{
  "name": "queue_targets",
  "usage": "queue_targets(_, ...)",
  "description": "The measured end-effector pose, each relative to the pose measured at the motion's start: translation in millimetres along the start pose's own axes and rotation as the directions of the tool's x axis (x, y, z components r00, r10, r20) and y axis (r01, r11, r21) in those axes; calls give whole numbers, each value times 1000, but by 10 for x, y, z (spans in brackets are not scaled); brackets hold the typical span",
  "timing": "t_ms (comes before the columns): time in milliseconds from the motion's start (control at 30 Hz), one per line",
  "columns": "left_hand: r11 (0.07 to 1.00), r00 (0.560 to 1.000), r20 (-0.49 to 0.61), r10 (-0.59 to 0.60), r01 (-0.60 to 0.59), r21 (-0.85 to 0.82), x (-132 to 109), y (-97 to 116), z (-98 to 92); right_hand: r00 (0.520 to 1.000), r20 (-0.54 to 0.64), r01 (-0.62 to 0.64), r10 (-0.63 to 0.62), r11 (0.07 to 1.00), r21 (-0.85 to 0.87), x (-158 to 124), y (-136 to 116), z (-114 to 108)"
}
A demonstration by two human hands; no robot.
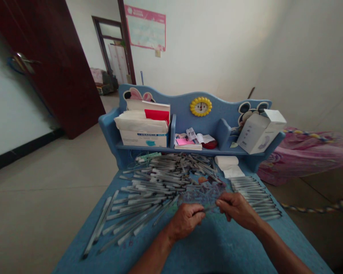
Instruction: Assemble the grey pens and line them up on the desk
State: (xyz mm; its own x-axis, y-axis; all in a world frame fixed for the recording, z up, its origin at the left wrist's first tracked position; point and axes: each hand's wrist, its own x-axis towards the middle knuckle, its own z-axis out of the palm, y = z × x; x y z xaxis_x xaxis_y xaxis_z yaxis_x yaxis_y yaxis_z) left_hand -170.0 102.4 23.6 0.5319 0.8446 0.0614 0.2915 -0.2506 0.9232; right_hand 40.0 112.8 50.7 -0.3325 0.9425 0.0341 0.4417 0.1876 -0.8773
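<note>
The fingers of the left hand are curled and pressed together on one end of a slim pen, thumb on top. The right hand pinches the other end between thumb and forefinger, so the pen spans the gap between the two hands, slightly tilted, above the near part of the blue bench. Its finer details are too small to tell.

Just beyond the hands lies a heap of clear plastic pieces, their exact shape blurred. To the left, a large loose pile of pens fans out across the bench, many with dark ends. Near the right hand, a neater row of pens lies side by side, and behind that row a white paper roll is partly unrolled.

At the back of the bench stands a blue shelf. It carries a paper-filled carton on the left, small papers in the middle and a tilted white box on the right. A yellow-rimmed clock sits on its backboard. Farther off are a dark red door on the left and pink fabric on the right.
</note>
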Motion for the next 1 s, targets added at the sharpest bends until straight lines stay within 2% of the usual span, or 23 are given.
queue_targets(167,999,1000,-13,24,-24,23,0,-2,10,999,-7,-39,39,998,-50,-3,36,1)
queue_targets(333,999,1000,-19,20,-19,38,-3,3,0,1000,14,4,-5,999,48,-8,-35,-46)
queue_targets(400,999,999,-21,25,-24,48,-3,-3,-1,1000,21,-9,9,1000,-20,-7,-30,-34)
queue_targets(500,998,999,-23,28,-27,52,-3,-15,4,999,-30,-33,28,985,-167,-6,-4,-4)
queue_targets(700,999,999,-29,12,-11,42,-2,-26,17,1000,13,-16,18,992,-126,-31,-50,-1)
queue_targets(833,998,999,-24,22,-20,61,1,-21,19,997,-15,-75,74,969,-237,-41,-57,-1)
queue_targets(1000,997,1000,-14,25,-24,71,1,-22,8,998,28,-53,58,989,-135,-39,-56,-9)
